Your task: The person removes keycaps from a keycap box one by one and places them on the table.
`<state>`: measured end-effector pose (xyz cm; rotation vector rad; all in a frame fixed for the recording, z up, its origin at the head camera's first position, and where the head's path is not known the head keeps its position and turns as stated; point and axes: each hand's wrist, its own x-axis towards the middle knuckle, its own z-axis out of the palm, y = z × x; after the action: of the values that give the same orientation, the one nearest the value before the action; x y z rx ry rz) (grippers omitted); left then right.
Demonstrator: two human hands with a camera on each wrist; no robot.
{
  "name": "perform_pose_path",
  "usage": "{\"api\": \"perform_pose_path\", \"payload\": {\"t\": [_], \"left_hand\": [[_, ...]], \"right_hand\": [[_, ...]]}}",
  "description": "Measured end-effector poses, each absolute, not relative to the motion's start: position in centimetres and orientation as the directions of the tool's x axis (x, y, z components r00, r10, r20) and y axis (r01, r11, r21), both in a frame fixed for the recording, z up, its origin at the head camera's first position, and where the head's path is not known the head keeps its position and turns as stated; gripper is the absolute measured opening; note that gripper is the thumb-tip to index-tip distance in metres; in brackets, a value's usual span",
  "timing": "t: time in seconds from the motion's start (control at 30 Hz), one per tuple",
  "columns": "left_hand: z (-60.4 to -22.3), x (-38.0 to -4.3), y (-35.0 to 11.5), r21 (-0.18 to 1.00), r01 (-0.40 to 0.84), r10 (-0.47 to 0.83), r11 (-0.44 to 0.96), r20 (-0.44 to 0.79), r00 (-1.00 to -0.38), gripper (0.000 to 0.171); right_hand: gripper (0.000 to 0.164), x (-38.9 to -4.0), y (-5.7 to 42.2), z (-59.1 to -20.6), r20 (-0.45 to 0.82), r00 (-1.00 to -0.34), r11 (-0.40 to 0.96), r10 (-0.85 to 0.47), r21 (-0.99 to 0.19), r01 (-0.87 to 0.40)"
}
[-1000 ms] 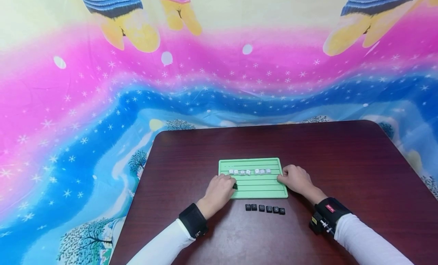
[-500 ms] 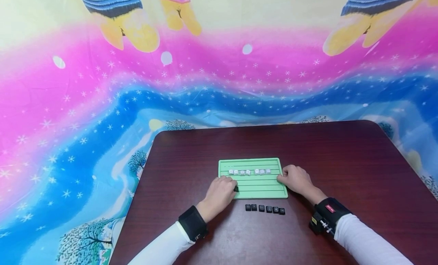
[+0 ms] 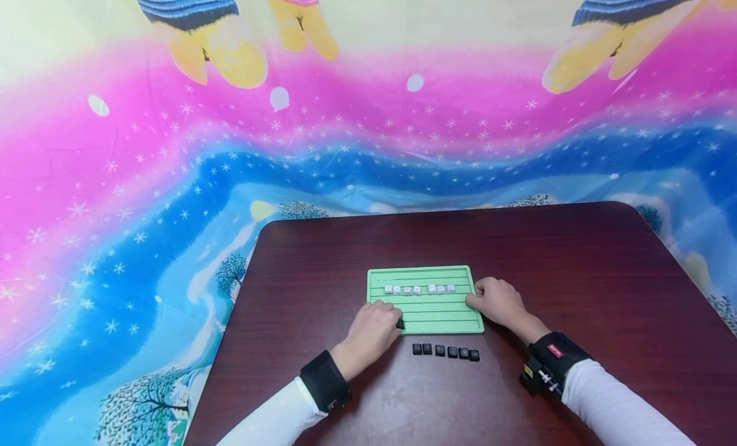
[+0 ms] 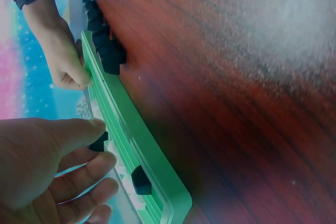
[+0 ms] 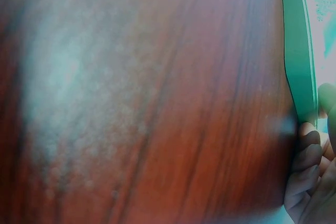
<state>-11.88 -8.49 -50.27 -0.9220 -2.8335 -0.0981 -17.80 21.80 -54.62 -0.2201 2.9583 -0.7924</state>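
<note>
A green ridged tray [image 3: 425, 328] lies on the dark wooden table [image 3: 518, 254], with a row of white keycaps [image 3: 419, 289] on one of its upper ridges. My left hand [image 3: 395, 322] is at the tray's near-left corner and pinches a black keycap [image 4: 98, 142] between thumb and fingers. A second black keycap [image 4: 140, 180] sits on the tray close by. My right hand [image 3: 475, 300] grips the tray's right edge, its fingers [image 5: 307, 174] curled against the rim [image 5: 298, 51]. Several black keycaps [image 3: 446, 351] lie in a row on the table just in front of the tray.
A bright pink and blue patterned cloth [image 3: 173, 177] hangs behind and to the left of the table. Both wrists wear black bands [image 3: 324, 379] over white sleeves.
My left hand has slid along the tray's left side toward its near edge, carrying the black keycap. The right hand and the tray have not moved.
</note>
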Motion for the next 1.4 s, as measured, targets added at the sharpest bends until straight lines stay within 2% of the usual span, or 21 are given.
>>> {"api": "perform_pose_path", "payload": {"t": [0.33, 0.67, 1.17, 1.4], "left_hand": [[-50.5, -11.3, -8.3, -0.002, 0.606, 0.597, 0.796, 0.170, -0.784, 0.013], [-50.2, -11.0, -8.0, -0.012, 0.611, 0.608, 0.791, 0.118, -0.785, 0.015], [-50.8, -10.0, -8.2, -0.028, 0.646, 0.641, 0.763, 0.164, -0.750, 0.015], [-51.2, -9.7, -8.1, -0.017, 0.646, 0.642, 0.763, 0.132, -0.755, 0.013]], "right_hand": [[0.044, -17.7, 21.8, -54.6, -0.053, -0.987, 0.851, -0.152, -0.514, -0.104], [0.044, -17.7, 21.7, -54.6, -0.056, -0.988, 0.858, -0.144, -0.505, -0.096], [0.044, -18.0, 21.7, -54.7, -0.051, -0.988, 0.864, -0.143, -0.494, -0.099], [0.044, -17.9, 21.7, -54.6, -0.063, -0.988, 0.864, -0.140, -0.496, -0.091]]}}
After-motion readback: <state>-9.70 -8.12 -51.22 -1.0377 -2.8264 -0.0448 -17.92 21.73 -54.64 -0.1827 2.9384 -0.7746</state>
